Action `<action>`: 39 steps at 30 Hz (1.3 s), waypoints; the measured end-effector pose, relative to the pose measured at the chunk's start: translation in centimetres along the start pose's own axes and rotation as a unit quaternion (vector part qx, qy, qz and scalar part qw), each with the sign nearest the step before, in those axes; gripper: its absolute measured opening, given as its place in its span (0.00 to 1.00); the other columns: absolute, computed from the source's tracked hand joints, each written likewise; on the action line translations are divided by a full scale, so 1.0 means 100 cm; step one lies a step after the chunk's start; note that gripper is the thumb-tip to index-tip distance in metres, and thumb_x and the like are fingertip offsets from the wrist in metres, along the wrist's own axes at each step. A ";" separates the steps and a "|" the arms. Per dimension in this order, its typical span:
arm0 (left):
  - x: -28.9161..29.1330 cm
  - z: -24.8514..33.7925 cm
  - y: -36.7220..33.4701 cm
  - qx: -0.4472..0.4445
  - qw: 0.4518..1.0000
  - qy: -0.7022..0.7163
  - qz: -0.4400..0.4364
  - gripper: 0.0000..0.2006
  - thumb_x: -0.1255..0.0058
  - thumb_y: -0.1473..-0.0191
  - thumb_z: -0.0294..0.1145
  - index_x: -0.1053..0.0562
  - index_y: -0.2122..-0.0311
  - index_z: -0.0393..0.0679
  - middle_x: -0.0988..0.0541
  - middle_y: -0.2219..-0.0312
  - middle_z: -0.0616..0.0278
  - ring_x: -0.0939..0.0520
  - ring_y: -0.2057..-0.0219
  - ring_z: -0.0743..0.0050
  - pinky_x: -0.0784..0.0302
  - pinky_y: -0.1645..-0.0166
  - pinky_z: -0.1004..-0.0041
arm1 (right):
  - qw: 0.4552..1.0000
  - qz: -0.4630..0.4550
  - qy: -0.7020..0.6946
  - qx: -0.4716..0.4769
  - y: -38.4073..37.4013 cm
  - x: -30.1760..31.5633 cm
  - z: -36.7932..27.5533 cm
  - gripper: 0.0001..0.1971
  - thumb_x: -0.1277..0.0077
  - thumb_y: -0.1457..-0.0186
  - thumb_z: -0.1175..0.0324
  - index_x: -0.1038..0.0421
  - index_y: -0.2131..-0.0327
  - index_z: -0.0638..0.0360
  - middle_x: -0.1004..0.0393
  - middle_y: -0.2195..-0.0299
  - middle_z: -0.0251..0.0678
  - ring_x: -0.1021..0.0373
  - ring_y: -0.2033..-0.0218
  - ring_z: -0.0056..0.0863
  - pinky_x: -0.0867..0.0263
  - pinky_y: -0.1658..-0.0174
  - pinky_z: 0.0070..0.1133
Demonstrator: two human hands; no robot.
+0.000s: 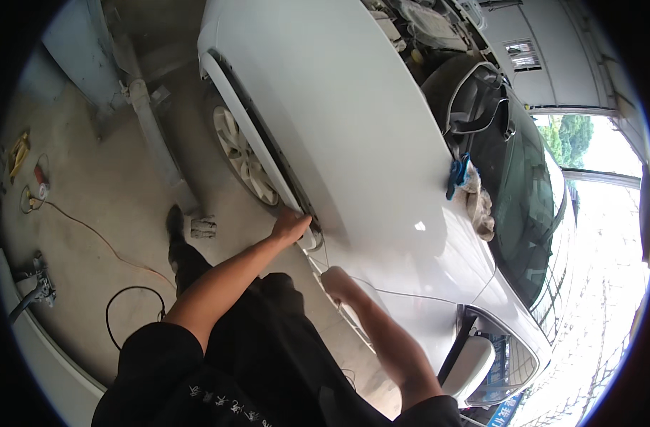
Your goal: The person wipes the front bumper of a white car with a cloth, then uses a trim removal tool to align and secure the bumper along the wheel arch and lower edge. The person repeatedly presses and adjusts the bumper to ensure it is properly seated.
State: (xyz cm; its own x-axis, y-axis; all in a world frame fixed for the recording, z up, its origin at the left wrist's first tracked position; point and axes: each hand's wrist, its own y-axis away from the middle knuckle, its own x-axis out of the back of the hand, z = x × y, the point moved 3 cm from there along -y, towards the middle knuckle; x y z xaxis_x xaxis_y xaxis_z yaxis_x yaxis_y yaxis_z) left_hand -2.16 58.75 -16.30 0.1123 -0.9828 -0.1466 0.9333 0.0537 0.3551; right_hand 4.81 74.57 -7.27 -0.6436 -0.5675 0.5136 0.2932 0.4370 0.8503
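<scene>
Wheel-arch trim (254,135) is where it's all happening, a long pale strip stretching from 11 o'clock down toward the centre, a dark gap running between it and the side of the pale car (339,107)! The left hand (292,225), just off centre at 9 o'clock, has its fingers curled over the trim's near end, a narrow grip. Down at 6 o'clock the right hand (344,287) is bunched like a fist against the lower edge of the bodywork; its fingertips are turned out of sight, so I can't tell whether it holds anything. The wheel (243,153) sits beyond the strip at 10 o'clock. Now for the danger! With a hand visible only at the near end, a hard tug there could bend or crack the strip, the load all landing in one place, and any twist could drag its edge across that glossy paint. A slip of the left fingers might let the end spring back and nip them in the gap. Over at 3 o'clock a crumpled rag (481,213) and a blue cloth (457,178) perch on the sloping body, and a knock could send them sliding. And mind the cable (101,240) at 9 o'clock: one careless backward step could snag a foot!
</scene>
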 end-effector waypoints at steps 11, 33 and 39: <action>0.001 0.005 0.004 0.012 0.992 -0.124 0.017 0.15 0.56 0.58 0.36 0.33 0.75 0.30 0.26 0.79 0.46 0.26 0.75 0.49 0.32 0.69 0.60 | 0.839 -0.076 -0.490 -0.225 0.013 0.046 0.012 0.07 0.57 0.56 0.80 0.37 0.85 0.67 0.36 0.88 0.44 0.39 0.90 0.28 0.47 0.89 0.28; 0.000 0.000 0.002 0.060 0.998 -0.002 0.036 0.13 0.54 0.61 0.35 0.33 0.80 0.32 0.33 0.87 0.62 0.34 0.84 0.75 0.41 0.82 0.68 | 0.962 0.110 -0.155 -0.196 -0.010 -0.024 -0.002 0.11 0.58 0.55 0.72 0.31 0.71 0.70 0.28 0.70 0.52 0.28 0.67 0.44 0.32 0.65 0.32; 0.007 0.027 0.017 0.149 0.989 -0.005 -0.027 0.10 0.55 0.60 0.35 0.33 0.78 0.37 0.33 0.84 0.65 0.35 0.84 0.76 0.40 0.81 0.69 | 0.989 0.066 0.133 -0.022 -0.020 -0.055 0.004 0.05 0.48 0.63 0.67 0.26 0.81 0.58 0.28 0.79 0.36 0.30 0.70 0.34 0.34 0.70 0.26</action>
State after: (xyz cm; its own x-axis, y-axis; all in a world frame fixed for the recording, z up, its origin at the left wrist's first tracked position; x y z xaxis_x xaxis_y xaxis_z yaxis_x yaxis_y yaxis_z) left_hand -1.41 57.63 -13.29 0.0599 -0.9845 -0.1647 0.7963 -0.0524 0.6027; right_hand 7.49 77.05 -11.81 -0.3904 -0.6739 0.6273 0.3967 0.4917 0.7751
